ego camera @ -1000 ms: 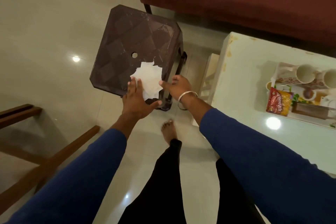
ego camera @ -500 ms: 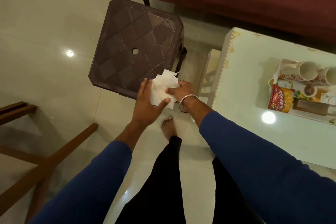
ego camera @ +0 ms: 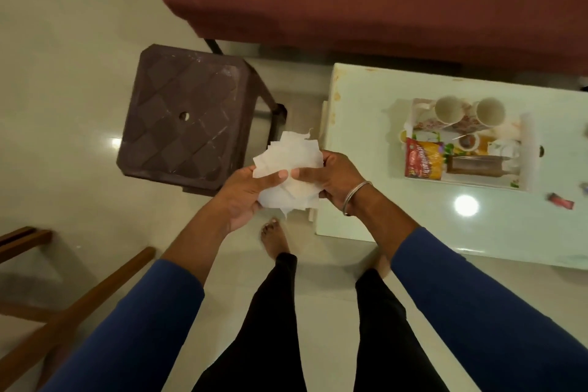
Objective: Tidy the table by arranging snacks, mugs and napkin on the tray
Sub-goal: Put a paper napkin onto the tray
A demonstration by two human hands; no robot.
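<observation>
White paper napkin is pinched at its middle by left hand and right hand, over bare floor between stool and table edge. The tray on that table carries two mugs and a snack packet.

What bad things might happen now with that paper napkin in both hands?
The napkin already looks ragged and torn at its edges, so both the left hand and right hand pulling on it might rip it more. The tray looks crowded with mugs and a snack packet, so squeezing the napkin in might knock something over.
</observation>
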